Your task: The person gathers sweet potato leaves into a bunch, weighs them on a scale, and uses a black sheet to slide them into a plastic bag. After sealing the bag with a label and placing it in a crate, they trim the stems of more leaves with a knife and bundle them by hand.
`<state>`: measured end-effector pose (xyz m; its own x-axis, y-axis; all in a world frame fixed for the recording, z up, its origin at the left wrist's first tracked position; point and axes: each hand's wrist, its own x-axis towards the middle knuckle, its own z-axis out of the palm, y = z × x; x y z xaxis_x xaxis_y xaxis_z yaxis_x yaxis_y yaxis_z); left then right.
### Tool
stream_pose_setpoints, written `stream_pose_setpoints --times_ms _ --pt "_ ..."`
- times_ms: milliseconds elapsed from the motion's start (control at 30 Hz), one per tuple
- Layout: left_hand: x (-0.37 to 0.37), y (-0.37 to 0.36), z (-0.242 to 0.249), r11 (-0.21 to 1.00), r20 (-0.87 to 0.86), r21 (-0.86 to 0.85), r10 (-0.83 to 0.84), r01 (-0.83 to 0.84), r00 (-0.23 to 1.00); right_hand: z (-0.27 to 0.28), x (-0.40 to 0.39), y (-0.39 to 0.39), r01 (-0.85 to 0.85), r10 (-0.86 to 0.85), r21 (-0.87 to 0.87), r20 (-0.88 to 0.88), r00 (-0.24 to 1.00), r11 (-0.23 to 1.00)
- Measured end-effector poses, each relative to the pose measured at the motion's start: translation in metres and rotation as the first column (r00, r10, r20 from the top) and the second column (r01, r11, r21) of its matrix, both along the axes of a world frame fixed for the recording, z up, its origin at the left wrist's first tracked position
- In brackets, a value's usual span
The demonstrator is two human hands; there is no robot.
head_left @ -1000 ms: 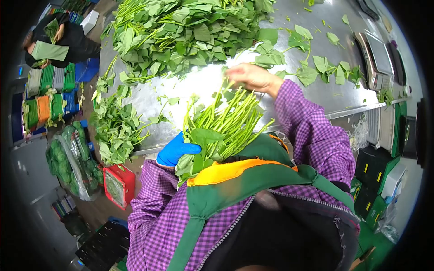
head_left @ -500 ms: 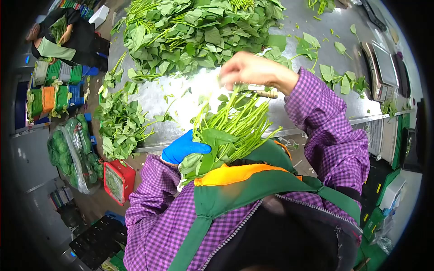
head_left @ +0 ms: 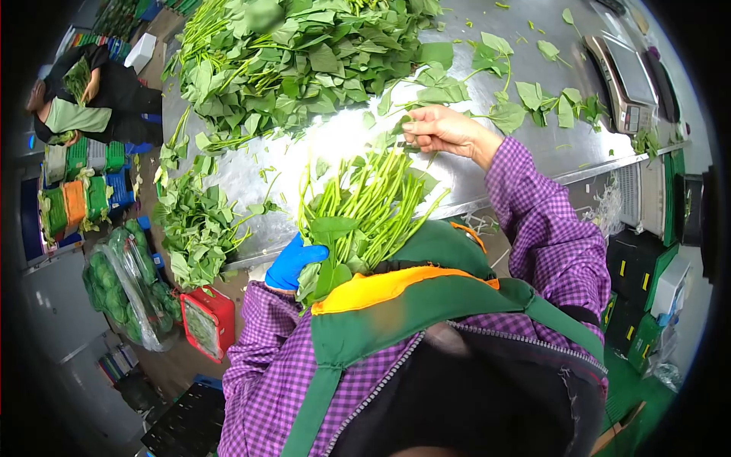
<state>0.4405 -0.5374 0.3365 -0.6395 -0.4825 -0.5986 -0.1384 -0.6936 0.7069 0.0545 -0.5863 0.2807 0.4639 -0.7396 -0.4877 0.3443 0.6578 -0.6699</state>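
a: what's furthest left?
b: another person [head_left: 84,99] in dark clothes, bent over beside stacked green and orange crates [head_left: 72,186]. below them a clear bag of greens [head_left: 122,286] and a red basket [head_left: 204,324] sit on the floor

a: and on the steel table [head_left: 335,145]?
b: a loose clump of leafy stems [head_left: 194,225] hangs over the table's near left edge. a big heap of leafy greens [head_left: 304,57] fills the far left part of the tabletop

a: the left hand [head_left: 293,263]?
b: it wears a blue glove and sits just off the near edge, fingers curled shut around the leafy end of the bunch of green stems [head_left: 362,213]

a: where does the bunch lie?
b: held against the green apron [head_left: 411,305], cut ends fanning up over the near edge toward the middle of the tabletop

a: the right hand [head_left: 442,129]?
b: bare, above the stem tips, fingers bent together and pinching a small leafy piece at the top of the bunch

a: further right?
b: scattered single leaves [head_left: 544,103] near the far right side, then a scale [head_left: 620,80] at the table's right edge
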Motion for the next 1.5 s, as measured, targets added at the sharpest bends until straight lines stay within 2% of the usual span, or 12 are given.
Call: stream_pose_setpoints --times_ms 267,333,433,467,533,833,1100,1267,1333,1400,1467,1500 --pt "-0.010 -0.002 0.005 0.991 -0.096 0.122 0.068 -0.056 0.993 -0.004 0.029 0.051 -0.147 0.149 -0.041 0.035 0.988 0.988" --pt "-0.027 -0.002 0.036 0.994 -0.035 0.099 0.048 -0.044 0.998 0.007 0.026 0.048 -0.471 0.259 -0.257 -0.573 0.777 0.844" --pt "-0.013 -0.006 0.012 0.975 0.013 -0.150 -0.164 0.164 0.986 0.048 0.040 0.043 -0.335 0.163 -0.289 -0.487 0.858 0.897" --pt "-0.015 -0.005 0.016 1.000 -0.034 0.021 0.016 -0.016 0.999 0.050 0.040 0.038 -0.319 0.195 -0.284 -0.389 0.900 0.904" --pt "-0.013 -0.002 -0.005 0.995 -0.186 0.091 0.063 -0.047 0.981 0.054 0.046 0.040 -0.115 0.097 -0.077 -0.201 0.975 0.990" --pt "-0.012 0.000 0.009 0.995 -0.206 0.068 0.083 -0.071 0.975 0.005 0.063 0.054 0.335 -0.322 0.008 0.292 0.901 0.942" --pt "-0.011 -0.008 0.007 0.998 -0.076 -0.068 -0.014 0.009 0.997 -0.003 0.080 0.072 0.617 -0.625 0.115 0.228 0.746 0.778" --pt "-0.014 -0.005 0.018 0.992 -0.234 0.089 0.106 -0.087 0.967 -0.042 0.061 0.073 0.762 -0.765 0.069 0.088 0.638 0.643" --pt "-0.013 -0.006 0.024 0.993 -0.180 0.094 0.082 -0.066 0.980 -0.059 0.027 0.066 0.754 -0.731 0.041 0.282 0.621 0.656" --pt "-0.011 -0.006 0.012 0.998 -0.171 -0.023 0.052 -0.057 0.984 -0.033 0.017 0.064 0.793 -0.783 0.040 0.196 0.591 0.608" --pt "-0.009 -0.009 0.006 0.988 -0.162 -0.144 0.032 -0.055 0.986 -0.038 -0.014 0.067 0.322 -0.310 -0.044 -0.419 0.853 0.946" --pt "-0.008 -0.010 0.010 0.988 -0.143 -0.153 0.008 -0.030 0.990 -0.038 -0.010 0.068 0.144 -0.196 -0.134 -0.737 0.647 0.981"
